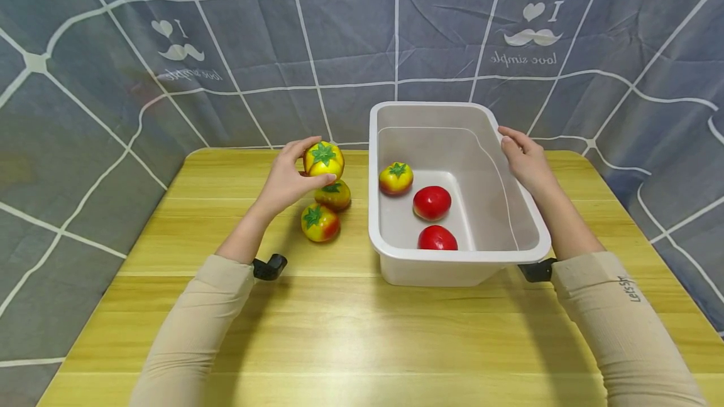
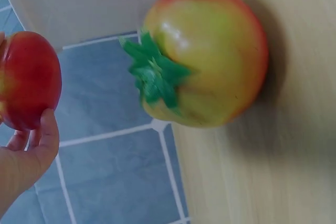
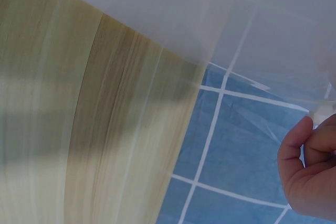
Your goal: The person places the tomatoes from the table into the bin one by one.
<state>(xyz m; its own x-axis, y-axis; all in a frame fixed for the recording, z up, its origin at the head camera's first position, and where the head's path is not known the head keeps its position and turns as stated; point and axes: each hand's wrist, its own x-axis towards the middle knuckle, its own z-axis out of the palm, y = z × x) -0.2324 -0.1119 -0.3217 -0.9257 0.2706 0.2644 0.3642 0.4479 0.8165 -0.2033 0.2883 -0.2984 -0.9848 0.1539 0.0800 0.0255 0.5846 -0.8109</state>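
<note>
My left hand (image 1: 290, 176) grips a yellow-red tomato (image 1: 324, 161) with a green star-shaped calyx between thumb and fingers. In the left wrist view the same tomato (image 2: 34, 80) shows its red side. Just below it in the head view, two more yellow-red tomatoes (image 1: 320, 223) lie on the table, one partly hidden behind the held one. To their right stands a white plastic bin (image 1: 376, 250). My right hand (image 1: 528, 162) grips the bin's right rim. Inside lie a yellow-red tomato (image 1: 396, 179) and two red round fruits (image 1: 432, 203), their calyxes out of sight.
Everything stands on a wooden table (image 1: 339, 338). Grey-blue cloth (image 1: 351, 30) with white lines hangs behind it and at both sides. The bin's tall walls rise between the loose tomatoes and my right hand. Black wrist mounts (image 1: 270, 267) show at both cuffs.
</note>
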